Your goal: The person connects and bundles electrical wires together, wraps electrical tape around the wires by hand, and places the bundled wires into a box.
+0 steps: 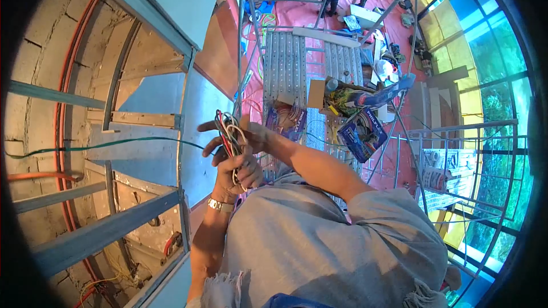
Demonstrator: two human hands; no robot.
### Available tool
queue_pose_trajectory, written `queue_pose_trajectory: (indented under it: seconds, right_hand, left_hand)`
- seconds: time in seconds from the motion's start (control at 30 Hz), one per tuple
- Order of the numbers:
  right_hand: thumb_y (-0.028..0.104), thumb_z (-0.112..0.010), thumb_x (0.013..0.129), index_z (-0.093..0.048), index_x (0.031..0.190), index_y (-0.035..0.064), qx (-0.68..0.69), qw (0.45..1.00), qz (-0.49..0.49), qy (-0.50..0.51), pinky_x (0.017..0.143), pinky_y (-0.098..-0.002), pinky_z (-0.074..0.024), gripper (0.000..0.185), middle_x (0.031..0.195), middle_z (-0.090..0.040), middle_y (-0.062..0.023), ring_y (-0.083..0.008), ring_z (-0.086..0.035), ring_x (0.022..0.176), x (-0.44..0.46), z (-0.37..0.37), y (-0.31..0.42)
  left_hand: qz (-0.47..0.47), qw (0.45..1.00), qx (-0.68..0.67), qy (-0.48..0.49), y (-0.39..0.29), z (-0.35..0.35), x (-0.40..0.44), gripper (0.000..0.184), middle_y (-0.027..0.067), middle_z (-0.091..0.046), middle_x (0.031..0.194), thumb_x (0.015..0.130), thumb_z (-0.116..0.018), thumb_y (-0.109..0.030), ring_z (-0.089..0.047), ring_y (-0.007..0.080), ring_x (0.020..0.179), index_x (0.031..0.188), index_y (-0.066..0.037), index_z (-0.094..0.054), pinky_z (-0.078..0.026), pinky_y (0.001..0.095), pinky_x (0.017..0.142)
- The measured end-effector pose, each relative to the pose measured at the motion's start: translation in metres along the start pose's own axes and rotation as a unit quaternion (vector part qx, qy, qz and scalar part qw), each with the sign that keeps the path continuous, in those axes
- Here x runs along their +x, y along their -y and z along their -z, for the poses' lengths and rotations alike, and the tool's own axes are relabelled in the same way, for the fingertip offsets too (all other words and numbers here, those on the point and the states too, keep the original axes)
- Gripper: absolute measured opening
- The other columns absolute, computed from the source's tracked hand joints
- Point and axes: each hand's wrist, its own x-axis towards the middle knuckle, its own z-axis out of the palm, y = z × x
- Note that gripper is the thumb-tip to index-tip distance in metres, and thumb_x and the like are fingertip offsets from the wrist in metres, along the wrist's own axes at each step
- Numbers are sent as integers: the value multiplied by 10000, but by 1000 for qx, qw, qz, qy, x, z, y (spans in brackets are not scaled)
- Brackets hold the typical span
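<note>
Clutching looped electrical wires in our left hand, presumably so none splay, we hold our right hand (its grip we cannot tell) alongside.

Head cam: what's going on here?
A person's left hand grips a bundle of wires, red, white and dark strands among them. The right hand is up against the bundle; its exact grip is hard to make out. A green cable runs from the block wall side to the hands. Below are perforated metal planks and a blue printed box.
</note>
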Motion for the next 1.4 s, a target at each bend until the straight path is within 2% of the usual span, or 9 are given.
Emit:
queue_pose_trajectory:
  seconds: [0.1, 0.13, 0.17, 0.27, 0.53, 0.63, 0.73, 1.07, 1.4]
  right_hand:
    - [836, -649, 792, -49, 1686, 179, 56, 985, 60, 149, 1098, -582, -491, 1261, 1545, -434, -353, -475, -601, 1300, 41, -9, -2]
    - [729, -806, 749, -310, 1598, 84, 106, 983, 61, 137, 1026, -503, -538, 1176, 1385, -593, -291, -360, -672, 1192, 53, -48, 6]
    - [693, -812, 750, -330, 1564, 79, 110, 982, 62, 140, 993, -486, -532, 1128, 1347, -594, -273, -343, -665, 1155, 59, -74, 10]
    - [585, -832, 754, -389, 1462, 62, 74, 986, 52, 142, 895, -435, -515, 985, 1231, -599, -222, -290, -646, 1045, 71, -131, 14]
    - [298, -884, 765, -546, 1189, 16, -67, 992, 14, 102, 632, -300, -470, 610, 924, -611, -84, -148, -595, 751, 81, -202, 28]
    - [190, -903, 769, -605, 1086, -1, -130, 991, 3, 35, 533, -249, -453, 475, 809, -615, -33, -95, -576, 640, 78, -202, 42]
    - [40, -820, 815, -616, 1138, -16, -240, 967, -25, -87, 410, -234, -347, 386, 661, -554, 8, -61, -458, 447, 70, -177, 53]
    - [37, -726, 840, -628, 1150, -9, -315, 928, 22, -197, 407, -243, -308, 329, 573, -498, 21, -54, -400, 421, 45, -157, 46]
    - [121, -738, 842, -599, 960, 36, -460, 835, 52, -296, 498, -250, -419, 201, 694, -555, 5, -60, -513, 547, 24, -107, 20]
  left_hand:
    - [26, 995, -46, 84, 4, -27, 4, 255, 7, -532, 552, 958, -684, -314, -530, 200, 429, 840, -132, -550, -537, 406, 526]
    - [18, 991, -31, 131, 2, -46, 7, 252, 7, -539, 547, 945, -697, -312, -530, 204, 419, 834, -135, -555, -524, 394, 502]
    - [14, 980, -51, 192, 2, -69, 10, 324, -15, -439, 443, 919, -684, -312, -420, 190, 332, 701, -138, -517, -442, 410, 377]
    - [9, 955, -39, 294, -2, -120, 12, 310, -6, -453, 459, 911, -701, -294, -440, 194, 349, 722, -128, -521, -437, 397, 388]
    - [19, 951, 28, 308, -3, -156, -5, 285, 19, -488, 503, 890, -748, -247, -494, 206, 394, 776, -101, -532, -424, 365, 417]
    - [20, 966, 71, 249, -6, -151, -14, 282, 29, -502, 520, 883, -766, -229, -515, 211, 411, 796, -91, -536, -420, 352, 428]
    - [3, 995, 98, -22, -13, -151, -21, 313, 48, -472, 536, 835, -817, -158, -471, 198, 406, 810, -34, -530, -370, 338, 400]
    - [55, 949, 254, -178, -17, -109, -3, 169, 17, -442, 497, 903, -713, -77, -471, 170, 374, 818, -48, -569, -396, 309, 355]
    - [23, 925, 275, -262, 6, -43, -2, 142, -2, -481, 559, 911, -720, -103, -477, 131, 411, 880, -79, -584, -379, 285, 358]
